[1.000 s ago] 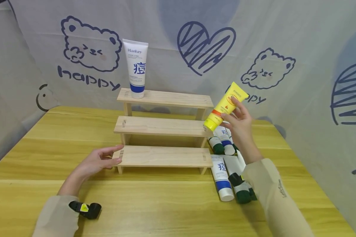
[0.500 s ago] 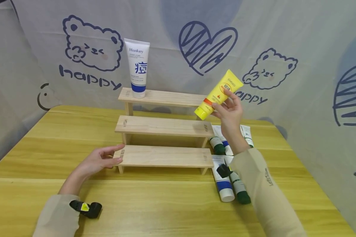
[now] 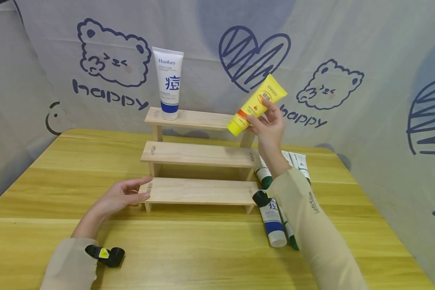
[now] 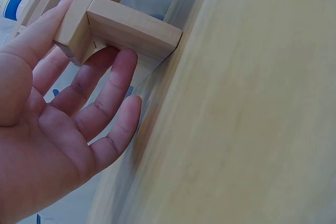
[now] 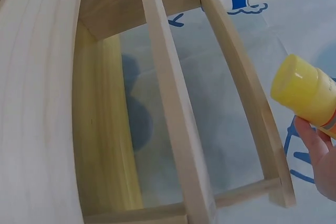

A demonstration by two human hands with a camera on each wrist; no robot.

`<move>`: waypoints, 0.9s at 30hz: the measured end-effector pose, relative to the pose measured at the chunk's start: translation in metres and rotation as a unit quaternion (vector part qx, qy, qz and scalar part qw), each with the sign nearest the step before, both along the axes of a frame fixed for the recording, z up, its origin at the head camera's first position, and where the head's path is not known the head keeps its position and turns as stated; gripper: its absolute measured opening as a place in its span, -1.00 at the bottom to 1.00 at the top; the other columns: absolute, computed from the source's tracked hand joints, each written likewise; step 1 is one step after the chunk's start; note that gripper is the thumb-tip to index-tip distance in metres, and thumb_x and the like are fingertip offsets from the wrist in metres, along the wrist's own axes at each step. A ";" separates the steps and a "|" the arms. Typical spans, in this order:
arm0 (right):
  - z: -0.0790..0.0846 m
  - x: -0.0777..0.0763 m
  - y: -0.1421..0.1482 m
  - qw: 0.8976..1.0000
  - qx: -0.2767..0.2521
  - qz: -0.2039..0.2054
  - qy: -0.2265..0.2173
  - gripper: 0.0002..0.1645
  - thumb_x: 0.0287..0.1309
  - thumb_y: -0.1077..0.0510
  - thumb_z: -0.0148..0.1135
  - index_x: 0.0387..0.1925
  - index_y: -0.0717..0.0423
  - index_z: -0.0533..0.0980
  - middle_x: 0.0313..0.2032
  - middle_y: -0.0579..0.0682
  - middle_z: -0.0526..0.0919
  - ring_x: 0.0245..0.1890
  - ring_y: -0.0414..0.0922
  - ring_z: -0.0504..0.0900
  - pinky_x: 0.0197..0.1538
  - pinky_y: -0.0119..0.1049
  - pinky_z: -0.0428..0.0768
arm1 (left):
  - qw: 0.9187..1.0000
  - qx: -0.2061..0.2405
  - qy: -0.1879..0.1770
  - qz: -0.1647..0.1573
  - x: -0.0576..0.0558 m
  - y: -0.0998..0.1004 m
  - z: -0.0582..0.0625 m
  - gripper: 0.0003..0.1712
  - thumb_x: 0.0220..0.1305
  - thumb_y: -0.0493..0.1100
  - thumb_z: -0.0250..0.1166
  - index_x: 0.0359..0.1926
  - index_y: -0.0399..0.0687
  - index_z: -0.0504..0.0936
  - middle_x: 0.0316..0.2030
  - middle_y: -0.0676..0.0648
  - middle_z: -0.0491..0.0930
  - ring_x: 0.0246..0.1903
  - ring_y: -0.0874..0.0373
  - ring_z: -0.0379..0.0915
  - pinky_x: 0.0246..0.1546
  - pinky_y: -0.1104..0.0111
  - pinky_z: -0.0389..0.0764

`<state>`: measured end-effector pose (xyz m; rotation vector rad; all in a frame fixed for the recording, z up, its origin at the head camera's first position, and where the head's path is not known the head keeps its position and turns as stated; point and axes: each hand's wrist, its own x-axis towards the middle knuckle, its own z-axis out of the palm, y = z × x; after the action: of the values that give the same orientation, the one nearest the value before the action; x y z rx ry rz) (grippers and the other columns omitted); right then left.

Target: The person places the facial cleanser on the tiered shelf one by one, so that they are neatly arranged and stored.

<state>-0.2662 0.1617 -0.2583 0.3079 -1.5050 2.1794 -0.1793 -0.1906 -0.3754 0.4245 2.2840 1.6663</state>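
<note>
A three-tier wooden display stand [image 3: 203,191] stands on the table. My left hand [image 3: 117,197] grips the left end of its lowest step; in the left wrist view the thumb lies along the step's edge and the fingers [image 4: 107,98] curl beneath. Up at the right end of the top step, my right hand [image 3: 270,127] holds a yellow squeeze tube [image 3: 257,104], tilted with its cap [image 5: 294,82] down and to the left. Upright on its cap, a white squeeze tube [image 3: 168,82] with a blue band occupies the left end of the top step.
Several more tubes lie on the table right of the stand, partly hidden by my right arm, among them a white and blue tube [image 3: 272,221] and green-capped tubes [image 3: 300,166]. A printed cloth [image 3: 203,56] hangs behind the table [image 3: 174,253].
My right hand has carried the yellow tube left and upward, from beside the stand to the top step's right end. The left hand keeps its place on the lowest step.
</note>
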 end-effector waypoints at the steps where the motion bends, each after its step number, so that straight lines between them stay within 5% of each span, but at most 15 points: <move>1: 0.001 -0.001 -0.002 1.000 0.002 -0.003 0.003 -0.43 -0.06 0.52 0.19 0.02 0.10 0.39 0.03 0.12 0.42 -0.14 0.06 0.50 -0.30 -0.20 0.57 | 1.000 0.000 0.000 -0.001 0.000 0.000 0.000 -0.32 0.17 -0.12 0.23 0.26 -0.27 0.22 0.22 -0.36 0.10 -0.20 0.08 0.35 -0.26 0.26 0.50; 15: 0.009 -0.009 -0.027 0.999 0.027 -0.002 0.039 -0.44 -0.06 0.51 0.19 0.01 0.09 0.37 0.06 0.01 0.36 -0.12 0.02 0.48 -0.20 -0.19 0.55 | 1.000 -0.005 -0.002 -0.004 0.000 0.001 0.002 -0.31 0.17 -0.11 0.23 0.26 -0.25 0.22 0.24 -0.36 0.06 -0.13 0.01 0.32 -0.23 0.25 0.49; 27: 0.018 -0.014 -0.048 0.985 0.156 -0.043 0.056 -0.48 -0.06 0.51 0.19 -0.01 0.20 0.37 0.04 -0.05 0.40 -0.12 -0.02 0.43 -0.04 -0.27 0.45 | 1.000 0.004 -0.003 0.001 -0.001 0.000 0.000 -0.32 0.16 -0.14 0.23 0.26 -0.26 0.23 0.12 -0.34 0.18 -0.25 0.11 0.33 -0.26 0.27 0.50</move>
<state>-0.2801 0.1135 -0.2399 0.4516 -1.7602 1.8266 -0.1798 -0.1904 -0.3758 0.4186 2.2755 1.6764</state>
